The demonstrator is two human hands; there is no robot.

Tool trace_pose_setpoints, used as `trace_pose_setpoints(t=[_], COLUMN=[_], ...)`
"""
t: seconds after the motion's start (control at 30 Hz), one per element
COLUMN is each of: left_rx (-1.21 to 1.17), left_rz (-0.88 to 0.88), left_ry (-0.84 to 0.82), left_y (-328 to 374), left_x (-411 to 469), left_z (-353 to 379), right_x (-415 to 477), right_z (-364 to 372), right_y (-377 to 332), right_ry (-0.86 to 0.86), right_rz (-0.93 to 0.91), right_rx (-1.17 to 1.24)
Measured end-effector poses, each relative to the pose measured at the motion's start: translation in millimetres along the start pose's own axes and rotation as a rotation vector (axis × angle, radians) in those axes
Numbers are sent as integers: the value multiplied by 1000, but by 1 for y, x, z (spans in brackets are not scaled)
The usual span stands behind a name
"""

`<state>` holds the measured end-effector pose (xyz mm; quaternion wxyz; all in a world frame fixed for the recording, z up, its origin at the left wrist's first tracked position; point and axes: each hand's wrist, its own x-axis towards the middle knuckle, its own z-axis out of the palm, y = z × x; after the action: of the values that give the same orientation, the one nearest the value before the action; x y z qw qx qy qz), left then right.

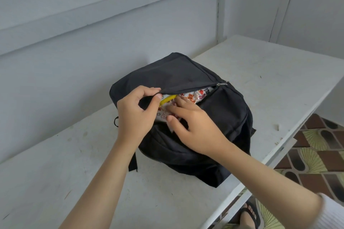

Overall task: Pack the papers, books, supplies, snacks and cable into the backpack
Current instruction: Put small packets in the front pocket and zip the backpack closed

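Snack packets point(188, 97): lying in the open front pocket, half under the flap; printed white with red and orange, with a yellow edge at the left end.
Backpack point(223, 113): black, lying flat on the white table point(260, 72), main zip along the near side partly undone.
Pocket flap point(176, 78): lifted at its left corner, leaving a narrow slit of an opening.
Zipper pull point(221, 84): parked at the right end of the pocket opening, well apart from both hands.
Left hand point(134, 111): thumb and forefinger pinched on the flap's edge, holding it up.
Right hand point(195, 126): gripping nothing, fingers fairly straight and spread, tips pressing down on the packets.
Step in hand: probably seating the snacks deeper into the pocket.
Progress: late, to judge by no papers, books, supplies or cable in sight on the table; contents of the main compartment hidden.
Next move: likely pressing the packets below the zip line, then drawing the fingers out and reaching for the pull; needs care not to catch the wrappers in the teeth.
Around: strap loop point(116, 121) poking out at the left; patterned tile floor point(316, 145) at the right.
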<state>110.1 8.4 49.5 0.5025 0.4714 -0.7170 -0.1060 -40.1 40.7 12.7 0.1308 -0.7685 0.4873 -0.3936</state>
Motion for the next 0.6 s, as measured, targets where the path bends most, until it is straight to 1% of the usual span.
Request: trace_pose_setpoints(t=[0.07,0.1,0.13,0.23,0.3,0.43,0.6], left_rx=[16,16,9,-13,-30,-74,-92], left_rz=[-19,-25,-28,-11,3,23,9], left_ry=[-15,-17,-16,-8,-4,9,-5], left_y=[-2,-3,-3,-3,-2,-1,-3], left_x=[0,0,0,0,0,2,2], left_z=[0,0,0,2,2,4,3], right_x=[-14,-20,-25,-29,-25,-6,9], right_z=[-7,-11,-14,-19,-17,-8,8], right_y=[1,3,6,16,19,12,3], right_ry=[67,70,31,-256,-378,-447,-466], right_rz=[-16,-36,-69,-160,-170,-143,-99], right_rx=[-38,-43,-45,-130,-207,-221,-195])
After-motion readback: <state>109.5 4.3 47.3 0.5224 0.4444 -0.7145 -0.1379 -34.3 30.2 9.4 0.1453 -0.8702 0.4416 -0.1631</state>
